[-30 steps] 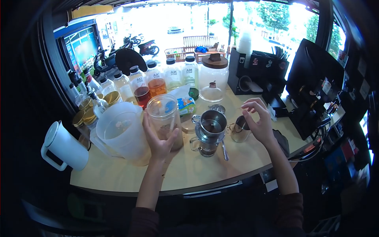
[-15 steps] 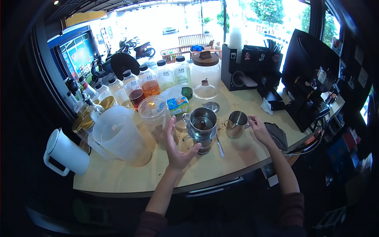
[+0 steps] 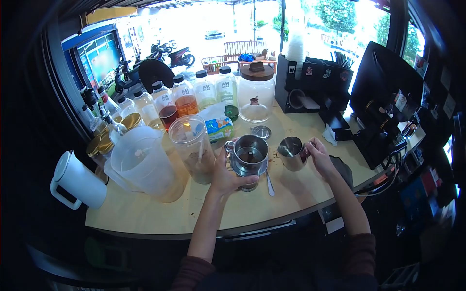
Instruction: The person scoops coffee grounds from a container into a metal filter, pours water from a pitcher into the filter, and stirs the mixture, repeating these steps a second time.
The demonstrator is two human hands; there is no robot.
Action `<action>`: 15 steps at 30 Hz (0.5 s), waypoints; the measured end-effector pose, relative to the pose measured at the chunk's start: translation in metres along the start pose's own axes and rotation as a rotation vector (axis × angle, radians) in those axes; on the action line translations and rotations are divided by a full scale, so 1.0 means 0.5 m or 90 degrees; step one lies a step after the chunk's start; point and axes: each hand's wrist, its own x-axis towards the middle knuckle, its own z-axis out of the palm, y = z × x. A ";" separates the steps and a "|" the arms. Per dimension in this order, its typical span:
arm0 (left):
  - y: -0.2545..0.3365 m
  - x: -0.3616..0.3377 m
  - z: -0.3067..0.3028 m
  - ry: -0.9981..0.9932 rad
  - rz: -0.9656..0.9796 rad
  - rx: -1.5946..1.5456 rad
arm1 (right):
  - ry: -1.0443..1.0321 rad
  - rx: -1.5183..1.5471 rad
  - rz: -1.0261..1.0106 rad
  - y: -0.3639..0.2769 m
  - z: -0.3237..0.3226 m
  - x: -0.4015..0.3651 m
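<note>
My left hand [image 3: 227, 175] is closed around a glass mug [image 3: 249, 186], its thumb across the front and its fingers at the left side. On top of the mug sits a metal drip coffee filter [image 3: 250, 153] with dark contents inside. My right hand [image 3: 320, 156] grips the handle of a steel pitcher [image 3: 292, 154], which tilts slightly near the table surface; whether its base touches is hard to tell. A spoon [image 3: 270, 185] lies just right of the mug. Behind the filter is a small round metal lid [image 3: 262, 131].
Left of my hands stand a clear canister [image 3: 190, 155] of brown powder, a large plastic jug [image 3: 141, 162] and a white kettle [image 3: 80, 182]. Bottles [image 3: 186, 99] line the back, beside a wooden-lidded glass jar [image 3: 256, 97]. A monitor [image 3: 386, 92] and dark cloth [image 3: 341, 167] are at right.
My left hand has moved from open beside the filter to closing around the glass mug. My right hand still has the pitcher's handle, and the view has shifted slightly.
</note>
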 end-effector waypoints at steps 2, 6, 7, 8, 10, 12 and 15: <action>-0.005 0.001 -0.003 -0.026 0.018 -0.039 | -0.024 -0.039 -0.039 -0.013 -0.010 0.020; -0.033 -0.006 -0.010 -0.014 0.024 -0.077 | -0.078 0.017 -0.079 -0.088 0.007 0.033; -0.030 -0.009 -0.011 -0.016 0.020 -0.072 | -0.086 0.000 -0.088 -0.113 0.020 0.032; -0.028 -0.011 -0.012 -0.020 0.015 -0.066 | -0.092 -0.017 -0.097 -0.132 0.031 0.032; -0.036 -0.012 -0.013 -0.018 0.030 -0.072 | -0.109 0.009 -0.090 -0.153 0.044 0.043; -0.051 -0.014 -0.011 -0.022 0.022 -0.144 | -0.133 0.031 -0.086 -0.180 0.059 0.057; -0.032 -0.014 -0.006 -0.006 0.029 -0.138 | -0.167 -0.007 -0.120 -0.202 0.079 0.078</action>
